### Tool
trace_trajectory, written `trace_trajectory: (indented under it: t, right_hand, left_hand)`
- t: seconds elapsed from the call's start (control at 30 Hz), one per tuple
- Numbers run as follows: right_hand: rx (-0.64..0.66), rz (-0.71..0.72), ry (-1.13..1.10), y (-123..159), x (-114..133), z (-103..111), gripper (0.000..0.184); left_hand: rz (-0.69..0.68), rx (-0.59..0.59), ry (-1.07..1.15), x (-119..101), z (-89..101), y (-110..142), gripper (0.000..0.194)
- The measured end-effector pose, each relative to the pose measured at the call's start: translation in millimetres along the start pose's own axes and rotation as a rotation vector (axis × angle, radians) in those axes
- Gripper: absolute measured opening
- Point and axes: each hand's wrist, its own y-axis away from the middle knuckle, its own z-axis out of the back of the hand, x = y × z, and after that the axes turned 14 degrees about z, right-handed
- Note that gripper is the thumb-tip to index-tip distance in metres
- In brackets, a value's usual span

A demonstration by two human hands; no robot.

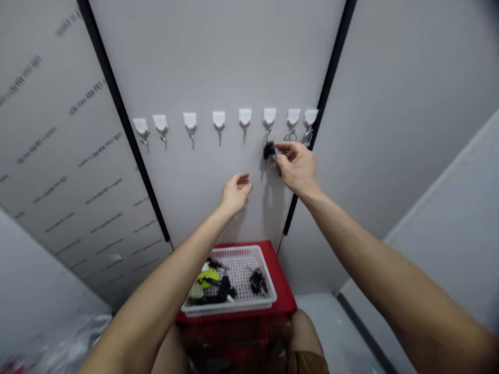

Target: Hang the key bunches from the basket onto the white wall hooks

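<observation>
A bunch of keys (268, 150) with a black head hangs by its ring from the third white hook (269, 117) from the right. My right hand (298, 165) pinches the bunch at its right side, thumb and fingers closed on it. Some of the keys are hidden behind the fingers. Lower and to the left, my left hand (235, 193) is held before the white panel (202, 182) with its fingers curved and apart, holding nothing. Rings with keys hang on the two hooks at the far right, partly behind my right hand.
Several more white hooks (189, 122) line the panel to the left. Below, a white plastic basket (268, 283) sits on a red stool (283, 278), holding black keys (258, 282) and a yellow-green item (208, 278). Black strips edge the panel. Clear plastic lies at lower left.
</observation>
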Motion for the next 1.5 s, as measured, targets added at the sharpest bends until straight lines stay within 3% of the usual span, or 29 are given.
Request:
trace_trajectory:
  t: [0.07,0.23,0.3,0.4,0.53,0.8,1.0,1.2,1.5]
  right_hand:
    - [0.194,0.016,0.006,38.1,2.2,-2.3,0.022]
    - [1.027,0.022,-0.106,149.9,2.8,-16.5,0.021]
    - [1.207,0.064,-0.062,179.7,1.4,-20.2,0.023]
    - [1.315,0.15,0.033,197.9,1.6,-21.3,0.024]
    - [1.377,0.209,0.085,195.9,5.4,-20.8,0.022]
    - [1.429,0.179,0.027,197.3,6.5,-18.9,0.016]
    - [1.412,0.123,0.029,199.6,9.0,-20.2,0.01]
    - [1.336,0.096,-0.033,206.0,6.3,-19.1,0.008]
    - [1.088,0.049,0.002,210.4,10.0,-13.3,0.013]
  left_hand:
    - [0.073,0.058,-0.017,36.7,5.6,19.0,0.028]
    - [0.232,0.241,-0.255,128.0,9.9,79.0,0.022]
    - [0.243,0.313,-0.404,150.0,9.2,96.2,0.022]
    - [0.2,0.417,-0.568,163.8,8.3,107.3,0.024]
    - [0.149,0.474,-0.633,164.6,8.7,106.2,0.028]
    - [-0.007,0.602,-0.701,162.8,7.2,103.2,0.03]
    - [-0.032,0.56,-0.766,163.0,0.2,100.9,0.017]
    - [-0.025,0.552,-0.76,161.4,-0.2,102.5,0.014]
    - [-0.016,0.424,-0.614,155.9,0.1,103.5,0.013]
